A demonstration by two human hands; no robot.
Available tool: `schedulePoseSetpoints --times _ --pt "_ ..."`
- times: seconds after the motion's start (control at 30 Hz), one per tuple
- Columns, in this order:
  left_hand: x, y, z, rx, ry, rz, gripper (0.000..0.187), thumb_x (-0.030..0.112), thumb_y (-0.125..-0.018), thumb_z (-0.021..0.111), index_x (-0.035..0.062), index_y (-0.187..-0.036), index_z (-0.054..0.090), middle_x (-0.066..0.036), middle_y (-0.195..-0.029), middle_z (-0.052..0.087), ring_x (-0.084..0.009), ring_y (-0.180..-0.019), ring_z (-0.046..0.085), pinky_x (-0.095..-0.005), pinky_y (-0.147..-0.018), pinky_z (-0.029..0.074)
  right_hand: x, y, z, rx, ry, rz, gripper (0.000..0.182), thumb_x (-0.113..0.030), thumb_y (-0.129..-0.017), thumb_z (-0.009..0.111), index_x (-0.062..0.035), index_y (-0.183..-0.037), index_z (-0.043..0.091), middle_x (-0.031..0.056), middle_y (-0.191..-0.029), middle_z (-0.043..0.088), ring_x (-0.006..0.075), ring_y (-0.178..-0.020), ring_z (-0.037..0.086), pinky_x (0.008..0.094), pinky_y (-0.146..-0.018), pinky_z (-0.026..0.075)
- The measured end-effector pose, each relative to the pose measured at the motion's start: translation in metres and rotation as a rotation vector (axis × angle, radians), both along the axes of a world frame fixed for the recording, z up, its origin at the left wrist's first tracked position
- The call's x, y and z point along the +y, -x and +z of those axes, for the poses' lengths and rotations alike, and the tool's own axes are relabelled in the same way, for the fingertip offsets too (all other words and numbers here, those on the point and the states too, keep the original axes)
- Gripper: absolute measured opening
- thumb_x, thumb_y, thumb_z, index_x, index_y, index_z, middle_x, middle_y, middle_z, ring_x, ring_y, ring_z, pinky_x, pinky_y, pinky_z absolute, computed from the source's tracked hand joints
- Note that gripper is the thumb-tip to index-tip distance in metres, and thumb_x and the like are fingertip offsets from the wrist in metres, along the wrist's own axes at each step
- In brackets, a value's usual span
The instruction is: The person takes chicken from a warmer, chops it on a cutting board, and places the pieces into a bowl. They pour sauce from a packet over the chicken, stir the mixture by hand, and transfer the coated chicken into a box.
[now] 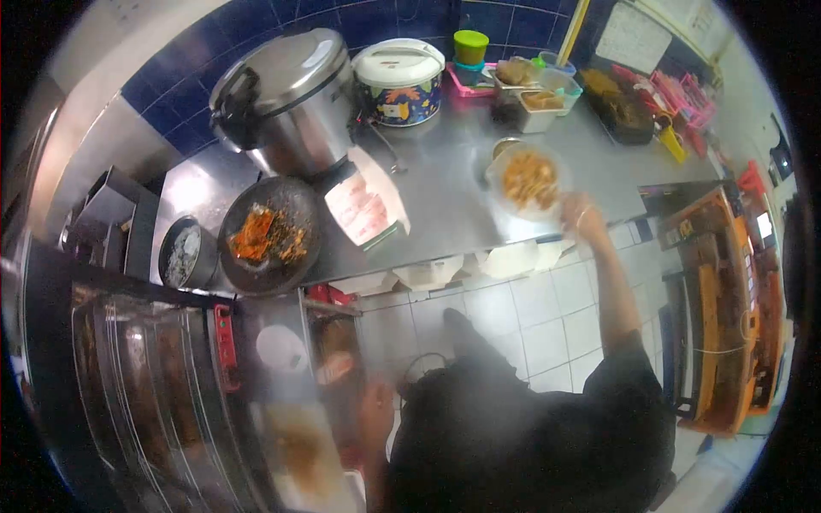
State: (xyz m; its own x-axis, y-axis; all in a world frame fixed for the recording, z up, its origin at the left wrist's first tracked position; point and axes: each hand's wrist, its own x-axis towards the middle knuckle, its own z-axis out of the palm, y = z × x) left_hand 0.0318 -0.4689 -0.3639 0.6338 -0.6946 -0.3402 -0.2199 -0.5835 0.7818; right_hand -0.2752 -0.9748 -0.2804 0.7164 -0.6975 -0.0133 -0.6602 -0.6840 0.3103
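Observation:
At the right of the steel counter, my right hand (581,214) is closed at the near right rim of a pale bowl (522,212). Brown-orange food pieces (529,178) fill the bowl's middle. Behind it, a small round metal container (505,147) is partly covered by the bowl. My left hand (376,406) hangs low beside my body, smeared by motion, so its fingers cannot be made out. Closest to that hand is a shelf or drawer area (338,368) with a pinkish item in it.
A dark pan (295,256) with reddish food stands left, beside a pot (205,265) of white contents. Behind are a white tray (380,184) of pale pink pieces, a steel cooker (316,120) and a patterned rice container (402,90). An orange rack (735,325) stands right.

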Motion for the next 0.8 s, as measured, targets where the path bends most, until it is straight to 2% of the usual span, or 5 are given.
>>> schedulePoseSetpoints --times 0.2,0.27,0.6,0.77,0.8 --pt "-0.125 0.016 0.017 -0.133 -0.114 -0.147 0.034 0.016 -0.098 0.056 0.0009 -0.128 0.059 -0.011 -0.095 0.067 -0.0143 -0.084 0.065 -0.0291 -0.074 0.052 -0.124 -0.012 0.018 -0.389 -0.055 -0.628 0.031 -0.034 -0.093 0.05 -0.0113 -0.095 0.071 0.0137 -0.096 0.071 0.0337 -0.09 0.068 0.0449 -0.077 0.053" --pt "-0.151 0.028 0.024 -0.033 0.097 0.006 0.034 0.016 -0.098 0.054 0.0 -0.128 0.059 -0.01 -0.095 0.066 -0.0148 -0.082 0.064 -0.0297 -0.073 0.052 -0.154 -0.003 -0.005 -0.439 0.198 -0.179 0.028 -0.031 -0.091 0.05 -0.0119 -0.096 0.069 0.0119 -0.096 0.07 0.0318 -0.088 0.069 0.044 -0.076 0.054" --pt "-0.174 0.051 0.021 0.113 -0.103 0.062 0.033 0.015 -0.1 0.051 0.001 -0.129 0.058 -0.011 -0.095 0.068 -0.0153 -0.083 0.063 -0.0317 -0.074 0.053 -0.191 -0.023 0.025 -0.005 0.125 -0.422 0.023 -0.019 -0.091 0.048 -0.0092 -0.103 0.065 0.0111 -0.11 0.068 0.0293 -0.094 0.068 0.0418 -0.079 0.055" --pt "-0.146 0.037 0.021 0.049 -0.024 0.208 0.037 0.03 -0.1 0.047 0.0095 -0.129 0.06 -0.015 -0.091 0.071 -0.0244 -0.081 0.069 -0.0377 -0.077 0.053 -0.197 0.049 -0.043 -0.978 -0.002 -0.143 0.03 -0.023 -0.1 0.048 -0.0041 -0.118 0.062 0.0187 -0.109 0.066 0.033 -0.1 0.064 0.0408 -0.086 0.051" --pt "-0.138 0.034 0.025 0.026 -0.024 0.309 0.037 0.03 -0.1 0.047 0.0095 -0.129 0.06 -0.015 -0.091 0.071 -0.0244 -0.081 0.069 -0.0377 -0.077 0.053 -0.188 0.054 -0.056 -0.542 0.21 -0.076 0.028 -0.022 -0.101 0.047 -0.0034 -0.117 0.061 0.0201 -0.102 0.066 0.0284 -0.091 0.065 0.0382 -0.079 0.053"
